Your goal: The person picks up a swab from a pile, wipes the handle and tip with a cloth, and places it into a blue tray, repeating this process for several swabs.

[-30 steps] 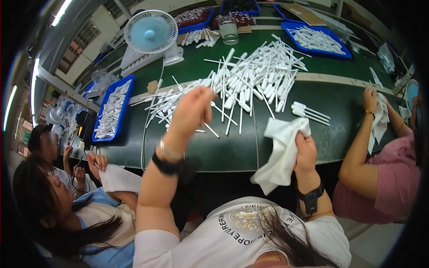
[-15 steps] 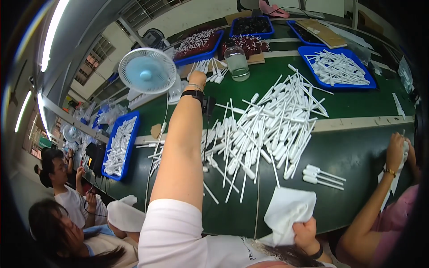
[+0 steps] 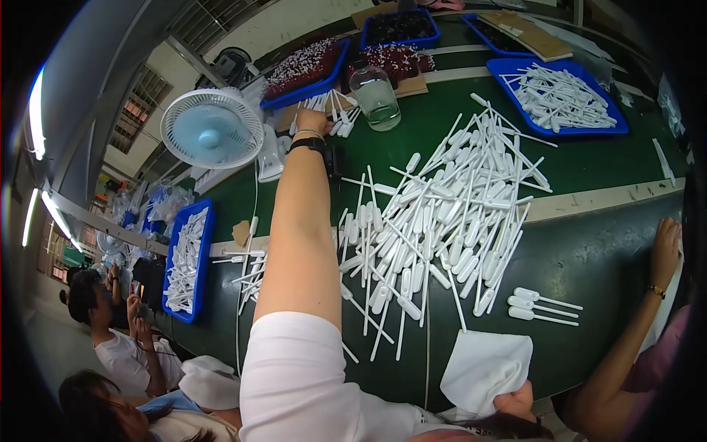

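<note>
My left hand (image 3: 312, 123), a dark band on its wrist, reaches far forward to a small row of white plastic dropper pipettes (image 3: 343, 121) beside a clear glass jar (image 3: 376, 99). Its back faces me; the fingers are mostly hidden, so whether it grips a pipette does not show. Low at the right, my right hand (image 3: 518, 401) is closed on a white cloth (image 3: 486, 368) at the table's near edge. Between my hands lies a big loose heap of pipettes (image 3: 449, 228). Several more pipettes (image 3: 541, 306) lie side by side, right of the heap.
Blue trays of pipettes stand far right (image 3: 626, 121) and left (image 3: 204, 254). Behind the jar are blue trays of dark red and black small parts (image 3: 401, 28). A white fan (image 3: 210, 132) stands left of my arm. A co-worker's hand (image 3: 666, 250) is at the right edge; other people sit left.
My view has shifted a little, so the heap appears slightly lower. My left hand stays at the far pipettes, and my right hand keeps the cloth. The right-hand co-worker's hand has shifted.
</note>
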